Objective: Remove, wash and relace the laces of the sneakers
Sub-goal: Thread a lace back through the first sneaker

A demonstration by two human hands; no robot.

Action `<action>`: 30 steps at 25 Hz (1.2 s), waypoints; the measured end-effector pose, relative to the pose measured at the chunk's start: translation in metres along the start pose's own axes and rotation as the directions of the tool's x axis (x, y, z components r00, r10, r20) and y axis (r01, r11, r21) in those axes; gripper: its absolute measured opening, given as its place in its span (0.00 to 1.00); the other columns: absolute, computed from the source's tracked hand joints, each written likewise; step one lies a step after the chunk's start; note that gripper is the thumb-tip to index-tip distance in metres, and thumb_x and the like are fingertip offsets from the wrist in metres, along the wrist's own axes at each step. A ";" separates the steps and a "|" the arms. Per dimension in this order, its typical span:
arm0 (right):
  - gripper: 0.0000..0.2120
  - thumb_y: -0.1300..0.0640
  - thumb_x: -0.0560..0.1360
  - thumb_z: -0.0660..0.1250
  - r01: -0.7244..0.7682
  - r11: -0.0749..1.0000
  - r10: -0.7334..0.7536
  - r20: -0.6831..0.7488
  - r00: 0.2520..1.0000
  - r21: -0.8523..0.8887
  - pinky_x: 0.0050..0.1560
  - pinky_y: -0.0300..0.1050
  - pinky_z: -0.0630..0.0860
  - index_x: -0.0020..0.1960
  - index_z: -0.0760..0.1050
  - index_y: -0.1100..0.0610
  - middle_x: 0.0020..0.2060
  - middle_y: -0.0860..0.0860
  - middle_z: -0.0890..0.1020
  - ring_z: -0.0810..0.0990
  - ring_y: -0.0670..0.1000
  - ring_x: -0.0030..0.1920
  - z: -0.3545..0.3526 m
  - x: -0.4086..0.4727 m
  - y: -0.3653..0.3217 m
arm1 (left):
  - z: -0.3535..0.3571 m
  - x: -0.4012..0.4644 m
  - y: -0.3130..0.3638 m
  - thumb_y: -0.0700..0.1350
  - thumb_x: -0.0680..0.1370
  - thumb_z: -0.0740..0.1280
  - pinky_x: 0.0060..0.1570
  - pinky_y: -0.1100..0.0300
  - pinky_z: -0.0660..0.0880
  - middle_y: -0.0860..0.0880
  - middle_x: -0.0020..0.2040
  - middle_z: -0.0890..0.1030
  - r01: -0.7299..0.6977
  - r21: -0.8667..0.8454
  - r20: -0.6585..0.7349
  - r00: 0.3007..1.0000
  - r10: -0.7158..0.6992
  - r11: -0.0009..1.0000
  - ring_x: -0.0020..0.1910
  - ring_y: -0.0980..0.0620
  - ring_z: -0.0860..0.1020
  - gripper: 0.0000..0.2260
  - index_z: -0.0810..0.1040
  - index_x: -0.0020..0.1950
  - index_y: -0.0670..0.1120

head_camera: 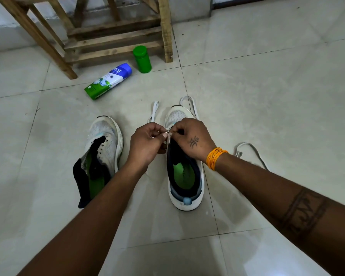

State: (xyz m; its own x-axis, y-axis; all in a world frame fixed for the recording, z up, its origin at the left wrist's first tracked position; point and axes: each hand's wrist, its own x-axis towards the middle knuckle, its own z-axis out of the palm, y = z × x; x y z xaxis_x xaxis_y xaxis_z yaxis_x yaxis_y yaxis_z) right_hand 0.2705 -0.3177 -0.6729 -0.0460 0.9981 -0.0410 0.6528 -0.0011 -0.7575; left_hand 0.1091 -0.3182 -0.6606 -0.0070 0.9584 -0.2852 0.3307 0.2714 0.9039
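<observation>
Relacing appears under way: left hand (145,143) and right hand (191,140) both pinch the lace (168,136) with curled fingers over the right sneaker (184,176) at 12 o'clock of its opening; next, thread the tip through an eyelet.

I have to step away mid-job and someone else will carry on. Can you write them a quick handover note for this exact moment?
Left hand and right hand both pinch the white lace at the front eyelets of the right sneaker, which stands upright on the tiled floor.
Lace ends trail past its toe and to its right.
Left sneaker lies unlaced, tongue flopped out.
Soap bottle lies by the green container.
Left: lacing both sneakers; whether washing is done cannot be told.
</observation>
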 end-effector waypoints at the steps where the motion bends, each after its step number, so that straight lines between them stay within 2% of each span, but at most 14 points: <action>1: 0.05 0.56 0.76 0.72 0.012 1.000 -0.012 -0.027 1.000 0.017 0.50 0.51 0.78 0.45 0.86 0.55 0.42 0.51 0.84 0.81 0.53 0.46 0.000 0.000 -0.001 | -0.001 0.002 -0.001 0.37 0.79 0.71 0.34 0.56 0.79 0.47 0.38 0.83 -0.002 -0.017 0.018 1.000 0.003 1.000 0.32 0.49 0.82 0.06 0.81 0.44 0.46; 4: 0.06 0.52 0.75 0.73 -0.012 0.998 0.022 -0.156 0.988 0.063 0.49 0.49 0.78 0.46 0.87 0.53 0.44 0.50 0.82 0.81 0.51 0.46 -0.001 -0.011 -0.006 | 0.001 0.004 -0.003 0.36 0.79 0.69 0.32 0.58 0.78 0.46 0.37 0.82 0.029 -0.097 0.018 0.999 -0.027 0.995 0.32 0.49 0.80 0.06 0.78 0.43 0.44; 7: 0.13 0.45 0.74 0.68 0.050 0.977 -0.096 -0.218 0.971 -0.207 0.41 0.46 0.76 0.52 0.83 0.51 0.47 0.49 0.76 0.78 0.51 0.47 0.001 -0.046 -0.007 | 0.007 0.002 -0.005 0.34 0.77 0.63 0.30 0.59 0.77 0.43 0.38 0.82 0.108 -0.190 -0.076 0.989 -0.124 0.976 0.33 0.46 0.81 0.07 0.75 0.41 0.43; 9: 0.13 0.49 0.73 0.64 0.080 0.944 -0.153 -0.211 0.965 -0.319 0.38 0.48 0.76 0.54 0.80 0.52 0.49 0.51 0.75 0.77 0.55 0.48 0.004 -0.069 -0.005 | 0.013 0.001 -0.009 0.35 0.76 0.60 0.29 0.56 0.78 0.41 0.37 0.82 0.155 -0.225 -0.146 0.971 -0.191 0.962 0.34 0.44 0.82 0.06 0.73 0.40 0.42; 10: 0.13 0.52 0.73 0.63 0.054 0.948 -0.135 -0.244 0.960 -0.313 0.38 0.50 0.76 0.54 0.80 0.53 0.49 0.52 0.75 0.77 0.56 0.48 0.005 -0.073 -0.001 | 0.014 0.001 -0.013 0.37 0.76 0.60 0.31 0.53 0.80 0.42 0.38 0.82 0.169 -0.169 -0.175 0.965 -0.198 0.971 0.35 0.43 0.83 0.05 0.73 0.41 0.41; 12: 0.14 0.55 0.73 0.60 0.000 0.962 -0.087 -0.308 0.947 -0.272 0.39 0.52 0.77 0.55 0.79 0.55 0.49 0.53 0.75 0.77 0.56 0.48 0.004 -0.074 0.003 | 0.010 -0.002 -0.020 0.43 0.76 0.62 0.37 0.48 0.80 0.44 0.39 0.81 0.145 0.204 -0.200 0.974 -0.104 0.968 0.38 0.42 0.81 0.05 0.74 0.42 0.42; 14: 0.14 0.56 0.75 0.60 -0.022 0.974 -0.059 -0.346 0.936 -0.226 0.39 0.52 0.77 0.57 0.79 0.54 0.50 0.53 0.76 0.77 0.56 0.48 0.004 -0.074 0.003 | 0.002 -0.011 -0.029 0.45 0.77 0.63 0.39 0.53 0.71 0.45 0.40 0.78 0.101 0.624 -0.157 0.988 -0.002 0.775 0.39 0.42 0.76 0.06 0.71 0.44 0.43; 15: 0.13 0.56 0.75 0.61 -0.022 0.979 -0.054 -0.361 0.931 -0.203 0.39 0.51 0.77 0.57 0.79 0.53 0.50 0.52 0.76 0.78 0.56 0.47 0.003 -0.075 0.003 | -0.001 -0.015 -0.031 0.44 0.77 0.63 0.39 0.54 0.67 0.44 0.41 0.78 0.089 0.723 -0.139 0.990 0.018 0.685 0.40 0.42 0.74 0.06 0.70 0.45 0.43; 17: 0.12 0.56 0.76 0.64 -0.009 0.987 -0.052 -0.376 0.925 -0.158 0.39 0.48 0.76 0.57 0.80 0.52 0.49 0.51 0.77 0.79 0.54 0.46 0.004 -0.076 0.005 | -0.004 -0.019 -0.032 0.44 0.77 0.63 0.39 0.55 0.65 0.42 0.45 0.80 0.014 0.777 -0.096 0.991 0.096 0.630 0.42 0.40 0.76 0.04 0.71 0.46 0.43; 20: 0.11 0.54 0.76 0.68 0.019 0.996 -0.053 -0.389 0.920 -0.090 0.41 0.47 0.76 0.58 0.81 0.50 0.48 0.49 0.78 0.79 0.52 0.46 0.004 -0.080 0.006 | 0.000 -0.015 -0.024 0.43 0.76 0.65 0.40 0.52 0.73 0.47 0.47 0.81 -0.250 0.681 0.015 0.945 0.328 0.688 0.46 0.43 0.79 0.06 0.78 0.52 0.48; 23: 0.11 0.53 0.78 0.68 0.046 0.996 -0.072 -0.392 0.917 -0.076 0.43 0.48 0.77 0.59 0.81 0.51 0.48 0.49 0.78 0.79 0.52 0.47 0.003 -0.085 0.008 | 0.004 -0.004 -0.011 0.43 0.76 0.66 0.39 0.51 0.77 0.49 0.43 0.83 -0.367 0.685 0.098 0.902 0.421 0.629 0.43 0.43 0.80 0.04 0.79 0.48 0.49; 25: 0.11 0.52 0.79 0.66 0.044 0.995 -0.075 -0.390 0.918 -0.088 0.44 0.49 0.77 0.60 0.81 0.51 0.48 0.49 0.78 0.79 0.52 0.47 0.003 -0.085 0.010 | 0.000 -0.002 -0.009 0.43 0.75 0.65 0.36 0.53 0.74 0.47 0.39 0.82 -0.320 0.756 0.100 0.919 0.382 0.572 0.40 0.41 0.80 0.03 0.78 0.43 0.46; 27: 0.11 0.52 0.80 0.65 0.028 0.995 -0.062 -0.388 0.920 -0.092 0.45 0.51 0.78 0.60 0.80 0.50 0.49 0.49 0.78 0.79 0.52 0.47 0.004 -0.085 0.011 | -0.008 -0.005 -0.009 0.43 0.73 0.65 0.38 0.56 0.71 0.44 0.44 0.80 -0.167 0.878 0.089 0.978 0.190 0.449 0.42 0.41 0.79 0.02 0.75 0.43 0.45; 30: 0.12 0.51 0.80 0.63 0.030 0.995 -0.065 -0.383 0.921 -0.096 0.46 0.51 0.78 0.61 0.79 0.50 0.49 0.49 0.78 0.79 0.52 0.48 0.004 -0.086 0.013 | -0.014 -0.014 -0.019 0.44 0.73 0.66 0.42 0.56 0.70 0.42 0.51 0.80 -0.090 0.949 0.094 0.996 0.003 0.303 0.49 0.40 0.80 0.09 0.78 0.52 0.45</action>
State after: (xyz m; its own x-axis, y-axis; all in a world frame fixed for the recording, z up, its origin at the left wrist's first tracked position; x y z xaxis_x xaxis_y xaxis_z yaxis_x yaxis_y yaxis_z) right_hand 0.2795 -0.4037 -0.6816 0.2052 0.9433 0.2608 0.7208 0.0345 -0.6923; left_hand 0.0898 -0.3360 -0.6696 0.0827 0.9467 -0.3114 0.9961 -0.0878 -0.0026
